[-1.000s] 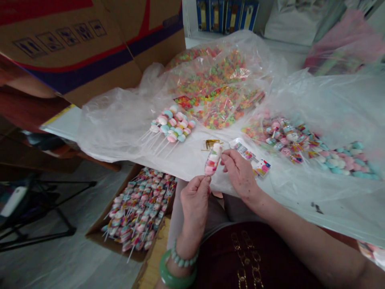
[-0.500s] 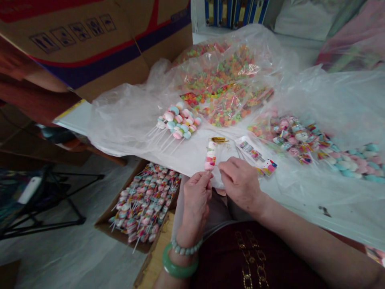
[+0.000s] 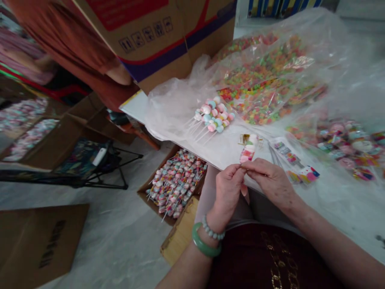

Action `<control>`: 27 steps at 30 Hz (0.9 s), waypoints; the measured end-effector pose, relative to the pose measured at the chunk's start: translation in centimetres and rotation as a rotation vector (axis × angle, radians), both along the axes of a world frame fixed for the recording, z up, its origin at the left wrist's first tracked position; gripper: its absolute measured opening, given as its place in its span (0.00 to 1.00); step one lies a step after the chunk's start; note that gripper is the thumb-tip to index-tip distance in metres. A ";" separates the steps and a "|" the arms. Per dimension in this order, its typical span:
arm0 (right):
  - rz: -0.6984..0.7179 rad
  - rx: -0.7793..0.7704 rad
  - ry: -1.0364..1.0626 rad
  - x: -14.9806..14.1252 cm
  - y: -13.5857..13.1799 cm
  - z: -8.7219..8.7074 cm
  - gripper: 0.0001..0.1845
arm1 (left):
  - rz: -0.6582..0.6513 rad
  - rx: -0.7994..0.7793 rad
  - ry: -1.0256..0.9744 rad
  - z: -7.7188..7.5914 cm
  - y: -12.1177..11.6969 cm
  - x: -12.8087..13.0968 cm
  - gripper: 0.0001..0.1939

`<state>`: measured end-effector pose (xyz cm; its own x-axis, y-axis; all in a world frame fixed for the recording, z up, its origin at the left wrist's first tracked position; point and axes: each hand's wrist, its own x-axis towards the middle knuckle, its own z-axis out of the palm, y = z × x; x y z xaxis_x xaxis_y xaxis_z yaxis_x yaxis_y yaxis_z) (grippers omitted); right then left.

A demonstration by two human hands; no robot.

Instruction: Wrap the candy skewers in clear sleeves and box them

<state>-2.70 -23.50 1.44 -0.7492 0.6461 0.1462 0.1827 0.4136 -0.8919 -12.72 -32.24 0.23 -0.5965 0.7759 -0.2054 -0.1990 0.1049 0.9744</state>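
Note:
My left hand [image 3: 227, 187] is closed in a pinch at the lower end of a wrapped marshmallow stick [image 3: 247, 152], which points away from me over the table edge. My right hand [image 3: 270, 179] pinches at the same spot, its fingertips meeting the left ones; what lies between them is too small to make out. Gold twist ties [image 3: 245, 139] lie just beyond the stick. To the right are flat printed bags [image 3: 287, 154]. Farther left, a bunch of unwrapped marshmallow sticks [image 3: 214, 114] rests on the plastic sheet.
Clear plastic [image 3: 279, 80] covers ring-shaped gummies behind. Wrapped marshmallow sticks [image 3: 345, 144] lie at right. A box of finished sticks [image 3: 177, 184] stands on the floor below the table edge. A large carton [image 3: 162, 44] stands at back left, near a person in a rust-coloured top [image 3: 75, 44].
My right hand has moved in to meet my left at the base of the marshmallow stick. The camera has turned left, showing more of the floor, boxes and people there.

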 end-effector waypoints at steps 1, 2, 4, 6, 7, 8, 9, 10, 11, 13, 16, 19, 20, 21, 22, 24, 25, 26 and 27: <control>-0.004 -0.002 -0.002 0.1 0.0 -0.2 0.13 | 0.006 0.001 0.017 0.0 0.0 0.1 0.12; -0.005 0.005 -0.003 0.1 -0.1 -0.4 0.13 | 0.011 0.000 0.015 -0.1 0.0 0.3 0.13; 0.011 0.044 0.008 0.2 -0.4 -0.9 0.12 | 0.017 -0.009 -0.040 -0.2 0.0 0.5 0.15; 0.004 0.102 0.036 0.1 -0.8 -1.2 0.12 | 0.033 -0.003 -0.152 0.0 0.0 0.6 0.17; -0.037 0.116 0.051 -0.1 -1.1 -1.3 0.12 | 0.053 0.007 -0.224 0.2 0.1 0.7 0.17; -0.103 0.107 0.065 -0.3 -1.3 -1.3 0.11 | 0.074 0.022 -0.295 0.4 0.2 0.6 0.18; -0.176 0.059 0.077 -0.5 -1.4 -1.2 0.12 | 0.090 0.038 -0.356 0.6 0.2 0.6 0.18; -0.242 -0.031 0.091 -0.8 -1.5 -1.1 0.13 | 0.098 0.052 -0.404 0.8 0.3 0.5 0.18; -0.277 -0.161 0.105 -1.0 -1.4 -0.9 0.15 | 0.096 0.061 -0.435 0.9 0.4 0.3 0.19; -0.228 -0.464 0.136 -1.2 -1.0 -0.4 0.18 | 0.039 0.055 -0.460 0.9 0.5 -0.1 0.19; -0.032 -0.781 0.189 -0.8 0.0 0.1 0.21 | -0.205 -0.004 -0.528 0.5 0.3 -1.0 0.20; 0.172 -0.824 0.190 0.3 0.2 0.3 0.21 | -0.477 -0.063 -0.637 0.4 -0.4 -2.1 0.20; 0.231 -0.798 0.174 0.7 0.1 0.5 0.18 | -0.530 -0.087 -0.660 0.5 -0.7 -2.4 0.20; 0.263 -0.750 0.158 1.0 -0.2 0.7 0.13 | -0.568 -0.114 -0.670 0.7 -1.0 -2.8 0.19; 0.276 -0.681 0.147 1.2 -0.5 1.0 0.10 | -0.599 -0.140 -0.666 0.9 -1.2 -3.3 0.19; 0.256 -0.454 0.128 1.5 -1.1 1.9 0.09 | -0.687 -0.180 -0.626 1.2 -1.6 -4.2 0.20; 0.290 -0.307 0.126 1.5 -1.3 2.4 0.09 | -0.757 -0.181 -0.604 1.3 -1.6 -4.7 0.21; 0.337 -0.181 0.126 1.5 -1.5 2.9 0.09 | -0.853 -0.194 -0.586 1.4 -1.6 -5.1 0.21; 0.384 -0.093 0.131 1.5 -1.5 3.4 0.09 | -0.942 -0.213 -0.592 1.5 -1.6 -5.3 0.20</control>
<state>-1.22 -24.98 4.86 -0.9172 0.3384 0.2102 -0.0862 0.3464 -0.9341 -18.07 -33.83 1.72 0.4416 0.7803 -0.4429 -0.3769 0.6093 0.6977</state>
